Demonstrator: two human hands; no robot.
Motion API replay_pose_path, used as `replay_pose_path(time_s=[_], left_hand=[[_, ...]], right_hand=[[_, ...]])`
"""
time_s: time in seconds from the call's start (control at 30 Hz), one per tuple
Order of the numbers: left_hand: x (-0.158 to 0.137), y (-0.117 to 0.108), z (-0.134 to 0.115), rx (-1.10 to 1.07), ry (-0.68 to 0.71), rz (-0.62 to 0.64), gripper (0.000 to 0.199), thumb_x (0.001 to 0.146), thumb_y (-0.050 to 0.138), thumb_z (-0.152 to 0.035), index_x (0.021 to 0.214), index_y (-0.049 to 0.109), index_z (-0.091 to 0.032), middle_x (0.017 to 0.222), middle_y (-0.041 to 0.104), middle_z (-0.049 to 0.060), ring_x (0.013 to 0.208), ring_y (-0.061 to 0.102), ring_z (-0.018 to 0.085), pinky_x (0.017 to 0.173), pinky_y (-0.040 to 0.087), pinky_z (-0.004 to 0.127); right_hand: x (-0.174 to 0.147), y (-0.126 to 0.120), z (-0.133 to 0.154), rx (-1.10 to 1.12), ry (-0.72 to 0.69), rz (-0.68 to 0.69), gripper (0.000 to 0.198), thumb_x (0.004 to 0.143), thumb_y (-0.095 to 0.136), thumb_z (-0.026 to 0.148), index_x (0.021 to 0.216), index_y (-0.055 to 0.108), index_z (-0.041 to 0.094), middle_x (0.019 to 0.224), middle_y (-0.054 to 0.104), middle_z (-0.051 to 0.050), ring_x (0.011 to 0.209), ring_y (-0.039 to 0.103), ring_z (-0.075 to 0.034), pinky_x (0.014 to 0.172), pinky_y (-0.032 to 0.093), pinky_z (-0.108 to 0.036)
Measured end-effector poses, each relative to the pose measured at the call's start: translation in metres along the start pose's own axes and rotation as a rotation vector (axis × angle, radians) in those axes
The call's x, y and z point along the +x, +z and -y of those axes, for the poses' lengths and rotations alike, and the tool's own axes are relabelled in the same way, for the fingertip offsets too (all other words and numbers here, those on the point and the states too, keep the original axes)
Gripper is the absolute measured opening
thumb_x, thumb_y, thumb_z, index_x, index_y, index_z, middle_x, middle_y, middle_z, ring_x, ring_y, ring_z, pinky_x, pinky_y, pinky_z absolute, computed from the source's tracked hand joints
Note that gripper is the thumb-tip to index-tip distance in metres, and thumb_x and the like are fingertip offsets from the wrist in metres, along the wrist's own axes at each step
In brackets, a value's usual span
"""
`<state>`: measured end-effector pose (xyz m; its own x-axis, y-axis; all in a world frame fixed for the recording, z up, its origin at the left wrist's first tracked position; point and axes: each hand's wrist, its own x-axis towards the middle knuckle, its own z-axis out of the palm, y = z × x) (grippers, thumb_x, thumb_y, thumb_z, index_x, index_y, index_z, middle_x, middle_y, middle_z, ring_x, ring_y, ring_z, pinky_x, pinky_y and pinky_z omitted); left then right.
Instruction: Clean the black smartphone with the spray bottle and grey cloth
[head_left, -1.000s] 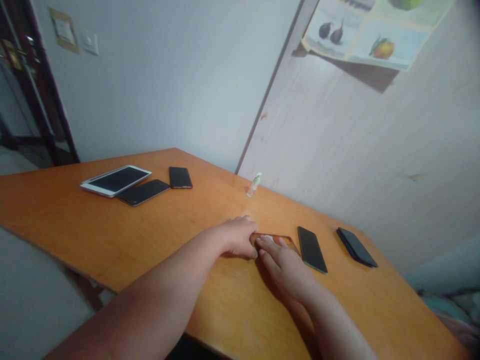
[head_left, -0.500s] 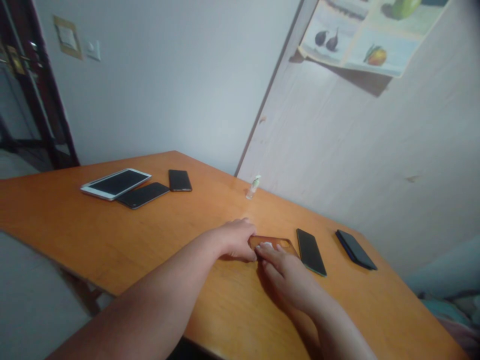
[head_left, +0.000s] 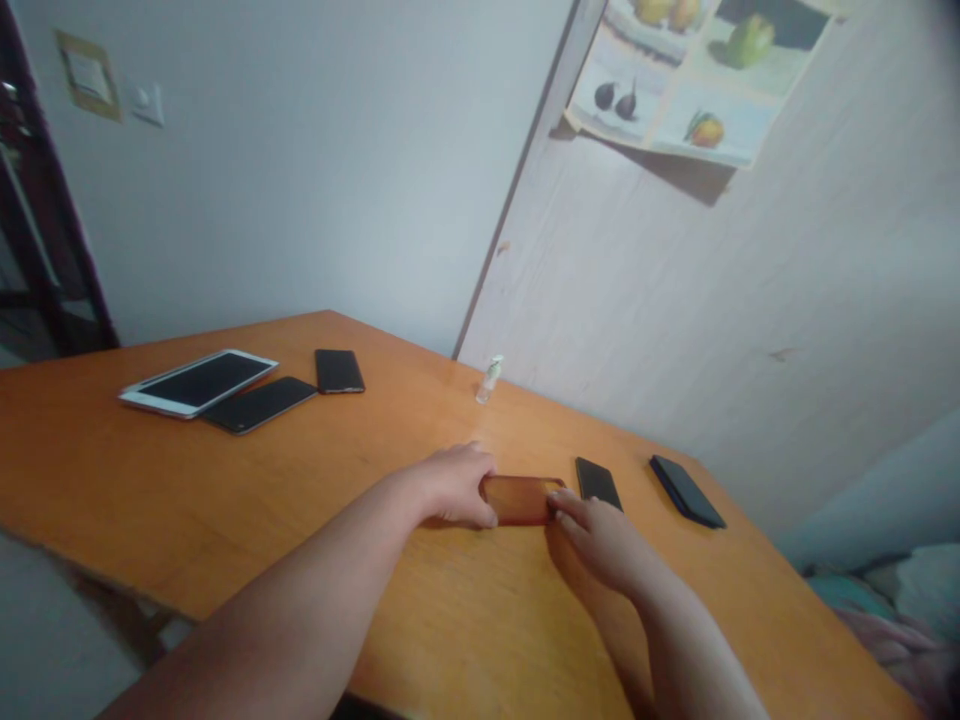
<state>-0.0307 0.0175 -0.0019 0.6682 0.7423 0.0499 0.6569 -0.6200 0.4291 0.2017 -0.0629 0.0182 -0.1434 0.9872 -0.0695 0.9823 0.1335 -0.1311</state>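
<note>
A brown-orange phone case [head_left: 520, 502] lies on the wooden table in front of me, its raised rim showing. My left hand [head_left: 463, 485] grips its left end, thumb on the near edge and fingers at the far side. At the right end, by the camera cutout, my right hand [head_left: 589, 525] presses down with bunched fingers. Whatever is under those fingertips is hidden. Just beyond my right hand lies a dark phone [head_left: 598, 482], partly covered by it.
A small clear spray bottle [head_left: 489, 382] stands near the table's back edge. To the left lie a white-framed tablet [head_left: 206, 382], a dark phone-like slab [head_left: 262, 405] partly under it, and a black phone [head_left: 339, 370]. A dark folded case [head_left: 686, 490] is at the far right.
My right hand has slid from the middle of the phone case to its right end. The white bit seen by its fingertips is now out of sight. My view has turned slightly right.
</note>
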Motion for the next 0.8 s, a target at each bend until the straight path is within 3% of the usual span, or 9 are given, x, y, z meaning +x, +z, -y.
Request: replay_pose_path(time_s=[0.1, 0.27, 0.33, 0.53, 0.6, 0.8], left_hand=[[0.0, 0.0, 0.0, 0.0, -0.003, -0.004, 0.049, 0.06, 0.071, -0.052, 0.101, 0.066, -0.025, 0.107, 0.062, 0.005, 0.095, 0.063, 0.025, 0.076, 0.051, 0.031], [0.0, 0.001, 0.0, 0.004, 0.014, -0.011, 0.045, 0.061, 0.07, -0.051, 0.097, 0.067, -0.025, 0.104, 0.063, 0.005, 0.093, 0.064, 0.025, 0.072, 0.051, 0.03], [0.0, 0.0, 0.0, 0.005, 0.012, -0.011, 0.045, 0.062, 0.069, -0.051, 0.098, 0.067, -0.025, 0.104, 0.063, 0.006, 0.094, 0.063, 0.025, 0.073, 0.05, 0.03], [0.0, 0.0, -0.002, -0.015, -0.007, 0.004, 0.047, 0.061, 0.071, -0.049, 0.101, 0.067, -0.025, 0.104, 0.062, 0.005, 0.094, 0.063, 0.025, 0.074, 0.05, 0.03], [0.0, 0.001, -0.001, -0.014, -0.015, -0.003, 0.047, 0.06, 0.071, -0.049, 0.1, 0.067, -0.025, 0.104, 0.062, 0.005, 0.093, 0.063, 0.025, 0.073, 0.05, 0.03], [0.001, 0.001, 0.001, 0.018, 0.021, -0.009, 0.046, 0.062, 0.069, -0.053, 0.098, 0.066, -0.025, 0.101, 0.062, 0.006, 0.093, 0.063, 0.026, 0.073, 0.05, 0.032]], right_hand=[[-0.001, -0.001, 0.006, -0.067, 0.052, -0.026, 0.032, 0.094, 0.038, 0.022, 0.101, 0.069, 0.021, 0.105, 0.072, -0.01, 0.098, 0.067, -0.025, 0.099, 0.042, -0.042], [-0.016, -0.002, 0.046, 0.077, -0.238, -0.022, 0.033, 0.093, 0.039, 0.021, 0.108, 0.068, 0.025, 0.116, 0.07, -0.005, 0.111, 0.062, -0.021, 0.104, 0.039, -0.033], [-0.02, -0.005, 0.048, 0.11, -0.278, 0.005, 0.033, 0.094, 0.039, 0.022, 0.11, 0.068, 0.027, 0.115, 0.071, -0.003, 0.108, 0.064, -0.02, 0.102, 0.041, -0.032], [-0.009, -0.006, 0.01, -0.05, 0.071, -0.017, 0.031, 0.094, 0.038, 0.023, 0.097, 0.069, 0.022, 0.1, 0.073, -0.008, 0.092, 0.068, -0.024, 0.087, 0.047, -0.037], [-0.009, -0.005, 0.011, -0.084, 0.086, -0.028, 0.032, 0.093, 0.038, 0.022, 0.096, 0.069, 0.02, 0.099, 0.073, -0.01, 0.094, 0.068, -0.025, 0.087, 0.047, -0.037], [-0.016, -0.005, 0.043, 0.111, -0.229, 0.017, 0.033, 0.093, 0.039, 0.019, 0.11, 0.067, 0.025, 0.116, 0.07, -0.005, 0.109, 0.063, -0.021, 0.103, 0.041, -0.034]])
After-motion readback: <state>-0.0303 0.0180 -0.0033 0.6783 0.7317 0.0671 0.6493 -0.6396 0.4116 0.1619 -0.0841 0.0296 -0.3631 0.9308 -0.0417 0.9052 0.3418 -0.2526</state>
